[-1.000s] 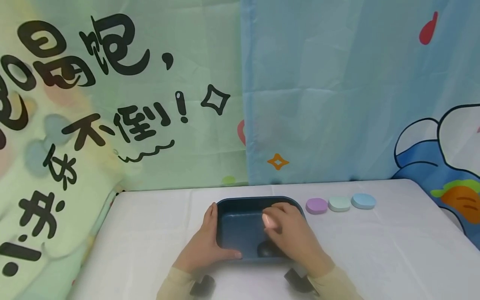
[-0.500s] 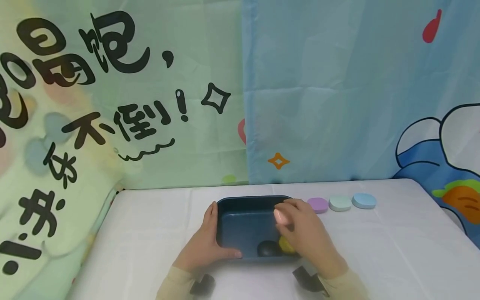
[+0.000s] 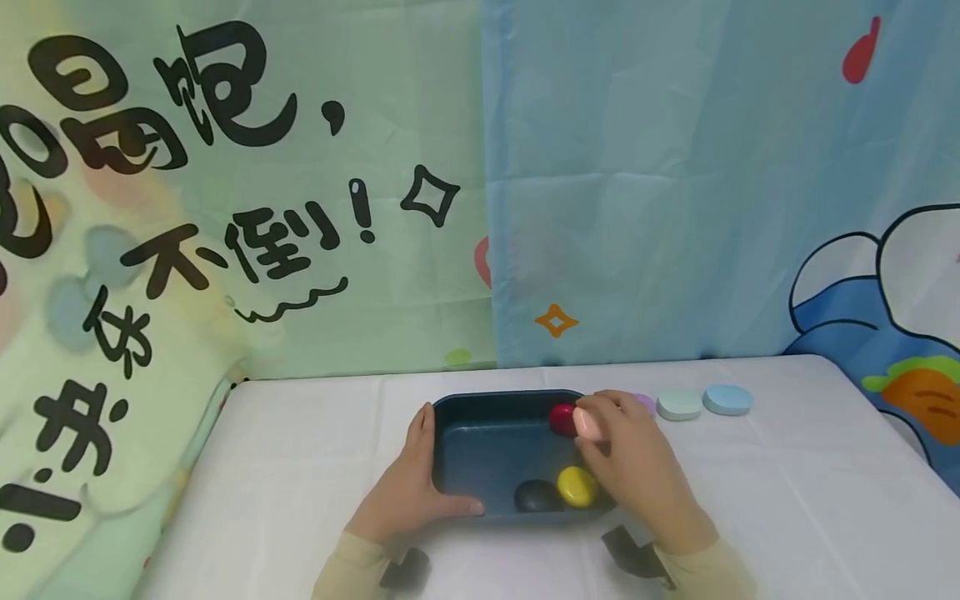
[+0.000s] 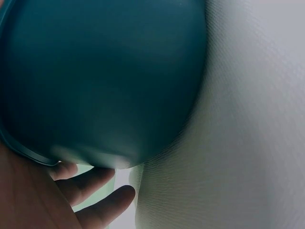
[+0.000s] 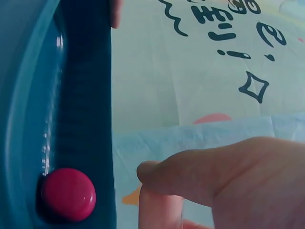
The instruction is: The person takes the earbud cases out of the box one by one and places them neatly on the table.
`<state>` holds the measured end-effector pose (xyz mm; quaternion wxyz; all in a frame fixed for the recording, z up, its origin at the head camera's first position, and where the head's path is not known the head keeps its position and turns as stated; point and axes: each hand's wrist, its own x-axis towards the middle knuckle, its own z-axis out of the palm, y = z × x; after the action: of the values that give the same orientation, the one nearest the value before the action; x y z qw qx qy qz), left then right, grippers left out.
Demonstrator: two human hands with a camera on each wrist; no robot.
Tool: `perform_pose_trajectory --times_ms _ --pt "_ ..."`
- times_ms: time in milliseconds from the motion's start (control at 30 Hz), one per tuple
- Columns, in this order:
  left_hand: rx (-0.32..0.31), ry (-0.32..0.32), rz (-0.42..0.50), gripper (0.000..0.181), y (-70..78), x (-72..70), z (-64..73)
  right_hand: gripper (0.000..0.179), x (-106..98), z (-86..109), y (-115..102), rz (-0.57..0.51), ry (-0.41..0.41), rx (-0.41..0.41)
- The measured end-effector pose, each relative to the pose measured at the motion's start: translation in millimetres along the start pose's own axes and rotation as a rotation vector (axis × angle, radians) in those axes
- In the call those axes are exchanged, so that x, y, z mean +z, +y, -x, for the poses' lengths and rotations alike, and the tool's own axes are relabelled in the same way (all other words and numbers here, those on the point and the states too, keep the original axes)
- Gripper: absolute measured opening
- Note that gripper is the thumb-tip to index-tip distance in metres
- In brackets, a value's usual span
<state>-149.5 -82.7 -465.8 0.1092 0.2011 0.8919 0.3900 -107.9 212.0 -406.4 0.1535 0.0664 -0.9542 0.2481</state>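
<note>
My left hand holds the dark blue tray at its left end. The thumb lies on the front rim; in the left wrist view, the fingers are beside the tray wall. Over the tray's right side, my right hand pinches a smooth peach-pink oval block between thumb and fingers. Inside the tray, a glossy red rounded piece is at the back right. A yellow one and a black one lie near the front wall. The right hand covers the tray's right end.
Along the back of the white-covered table, a mint oval block and a light blue one lie in a row to the right. A purple block is mostly hidden behind the right hand. Printed cloths hang behind.
My right hand has moved right across the tray with the peach-pink block. The yellow and red pieces have come into view, and the purple block is now mostly covered. The left hand stays put.
</note>
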Motion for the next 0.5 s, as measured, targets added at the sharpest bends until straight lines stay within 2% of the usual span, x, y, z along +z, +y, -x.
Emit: perform_pose_trajectory --times_ms 133,333,500 --pt "0.000 -0.001 0.001 0.140 0.0 -0.6 0.0 0.038 -2.0 -0.6 6.2 0.003 0.036 -0.014" --pt "-0.006 0.000 0.003 0.140 -0.4 -0.6 -0.6 0.039 -7.2 -0.9 14.3 0.003 0.061 0.010" --pt "-0.009 -0.006 0.006 0.142 -1.1 0.8 0.0 0.042 -10.6 0.6 23.5 0.008 0.024 0.054"
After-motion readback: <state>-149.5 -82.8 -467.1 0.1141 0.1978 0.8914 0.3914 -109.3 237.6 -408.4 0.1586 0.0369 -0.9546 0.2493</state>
